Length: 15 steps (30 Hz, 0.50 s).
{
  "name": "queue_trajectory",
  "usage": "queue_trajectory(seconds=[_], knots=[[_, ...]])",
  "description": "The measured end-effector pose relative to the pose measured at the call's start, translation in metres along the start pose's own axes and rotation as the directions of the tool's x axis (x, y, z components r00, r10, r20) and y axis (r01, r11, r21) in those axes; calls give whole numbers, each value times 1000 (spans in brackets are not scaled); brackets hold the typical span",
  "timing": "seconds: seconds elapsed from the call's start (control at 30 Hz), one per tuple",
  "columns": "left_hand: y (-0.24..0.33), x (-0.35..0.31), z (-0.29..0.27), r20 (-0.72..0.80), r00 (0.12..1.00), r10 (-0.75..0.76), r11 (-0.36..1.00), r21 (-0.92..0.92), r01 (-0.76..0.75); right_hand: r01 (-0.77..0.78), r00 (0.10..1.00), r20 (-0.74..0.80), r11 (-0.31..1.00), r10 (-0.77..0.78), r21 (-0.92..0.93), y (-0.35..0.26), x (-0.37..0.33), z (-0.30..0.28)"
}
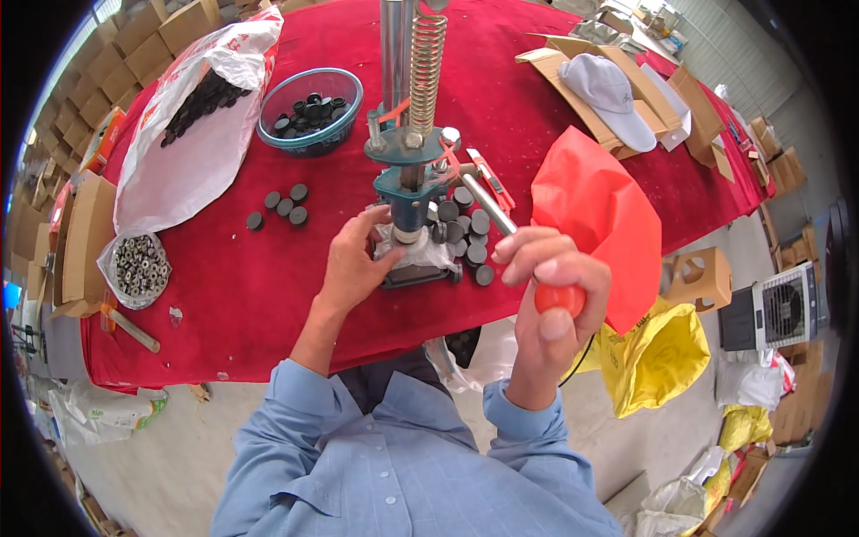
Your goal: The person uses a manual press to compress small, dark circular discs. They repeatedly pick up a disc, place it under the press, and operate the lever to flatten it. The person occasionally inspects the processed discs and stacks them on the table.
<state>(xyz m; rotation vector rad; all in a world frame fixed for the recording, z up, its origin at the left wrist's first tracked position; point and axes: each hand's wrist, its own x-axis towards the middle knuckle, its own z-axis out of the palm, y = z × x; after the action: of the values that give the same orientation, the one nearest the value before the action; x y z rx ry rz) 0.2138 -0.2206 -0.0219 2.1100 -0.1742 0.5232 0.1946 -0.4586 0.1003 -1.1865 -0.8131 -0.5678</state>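
The press stands by the left hand; the right hand clenches its lever. Work looks midway: caps lie loose between the hands, 5 more caps to their left. Plastic and fingers obscure any piece beneath it, so I cannot tell the left hand's hold.

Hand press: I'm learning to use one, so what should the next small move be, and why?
Probably ease the left hand back before moving the lever: that hand is close beside the press head, while the right hand grips the lever's red knob.
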Motion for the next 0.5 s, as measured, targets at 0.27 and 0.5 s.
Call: queue_trajectory(seconds=[0.27,0.5], knots=[[7,0,19,-31,999,-24,999,-26,23,-34,999,-30,999,35,33,-1,7,2],[5,-5,15,-36,994,-99,984,-150,92,36,998,-44,999,-35,4,8,-39,-1]])
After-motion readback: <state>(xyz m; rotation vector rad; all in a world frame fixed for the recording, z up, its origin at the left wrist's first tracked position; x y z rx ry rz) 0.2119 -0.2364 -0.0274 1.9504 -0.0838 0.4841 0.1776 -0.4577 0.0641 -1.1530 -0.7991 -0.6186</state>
